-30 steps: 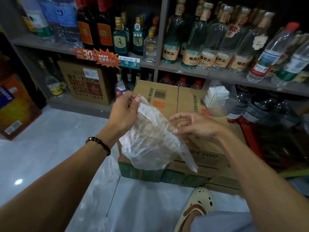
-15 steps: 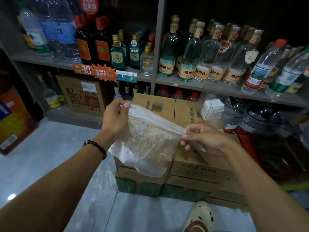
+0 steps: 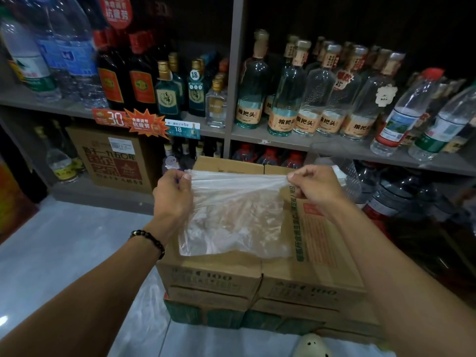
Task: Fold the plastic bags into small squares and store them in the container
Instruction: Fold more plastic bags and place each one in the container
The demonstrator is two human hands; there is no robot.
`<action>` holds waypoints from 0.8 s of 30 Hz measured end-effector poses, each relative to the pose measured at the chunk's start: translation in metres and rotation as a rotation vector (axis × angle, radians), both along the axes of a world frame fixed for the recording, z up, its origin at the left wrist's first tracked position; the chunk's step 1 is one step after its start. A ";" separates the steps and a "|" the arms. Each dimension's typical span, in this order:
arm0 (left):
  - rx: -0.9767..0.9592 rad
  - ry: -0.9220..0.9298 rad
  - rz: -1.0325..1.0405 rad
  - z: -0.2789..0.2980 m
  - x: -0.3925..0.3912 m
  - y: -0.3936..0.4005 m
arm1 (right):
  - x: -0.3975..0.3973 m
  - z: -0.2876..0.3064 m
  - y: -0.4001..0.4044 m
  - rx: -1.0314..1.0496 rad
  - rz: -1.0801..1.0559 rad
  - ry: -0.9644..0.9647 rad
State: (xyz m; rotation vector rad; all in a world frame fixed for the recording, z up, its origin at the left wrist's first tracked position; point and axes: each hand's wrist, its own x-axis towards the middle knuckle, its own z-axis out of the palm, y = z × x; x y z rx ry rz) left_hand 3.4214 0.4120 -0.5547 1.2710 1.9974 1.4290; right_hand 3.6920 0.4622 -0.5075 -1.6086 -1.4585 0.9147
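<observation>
A clear plastic bag (image 3: 233,217) hangs flat in the air above the stacked cardboard boxes (image 3: 260,282). My left hand (image 3: 173,194) pinches its upper left corner and my right hand (image 3: 315,188) pinches its upper right corner. The top edge is pulled taut between them and bunched into thin pleats. The lower edge hangs loose over the box top. A clear plastic container (image 3: 345,176) with white folded material inside sits just behind my right hand, partly hidden by it.
Grey shelves (image 3: 260,136) behind the boxes carry many glass and plastic bottles. A brown carton (image 3: 116,158) stands on the low shelf at left. More plastic sheeting (image 3: 144,313) lies on the pale floor beside the boxes. A cream shoe (image 3: 311,346) shows at the bottom.
My right hand has taken hold of the bag's free corner and drawn it out to the right. The crumpled bag is now spread flat and taut between both hands.
</observation>
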 end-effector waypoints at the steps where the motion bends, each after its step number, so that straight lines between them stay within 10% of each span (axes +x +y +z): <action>1: -0.055 0.015 0.021 -0.006 0.000 0.002 | -0.005 -0.002 0.001 0.020 0.018 -0.068; 8: -0.148 0.398 -0.047 -0.017 0.002 -0.025 | -0.016 -0.011 -0.037 0.044 0.168 -0.722; 15: -0.111 0.666 -0.504 -0.027 0.032 -0.092 | -0.006 -0.017 -0.100 -0.096 0.508 -0.608; 24: -0.207 0.836 -0.502 -0.028 0.033 -0.089 | 0.017 -0.031 -0.093 0.156 0.238 -0.779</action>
